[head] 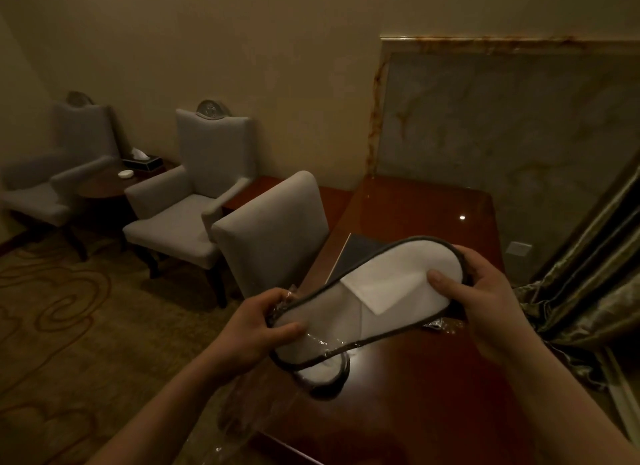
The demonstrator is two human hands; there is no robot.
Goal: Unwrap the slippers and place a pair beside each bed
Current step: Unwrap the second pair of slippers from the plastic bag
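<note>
Held white slippers (349,309) over the desk (433,378): left hand (263,322) gripped one end with loose wrap (239,405), right hand (485,291) clasped the other.

Left hand (258,321) and right hand (485,291) both grip.

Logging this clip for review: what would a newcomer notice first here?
The white slipper with dark edging, held flat over the glossy wooden desk by both hands: left hand at one end, right hand at the other. Clear plastic wrap hangs below the left grip. Grey armchairs line the wall at left.
</note>
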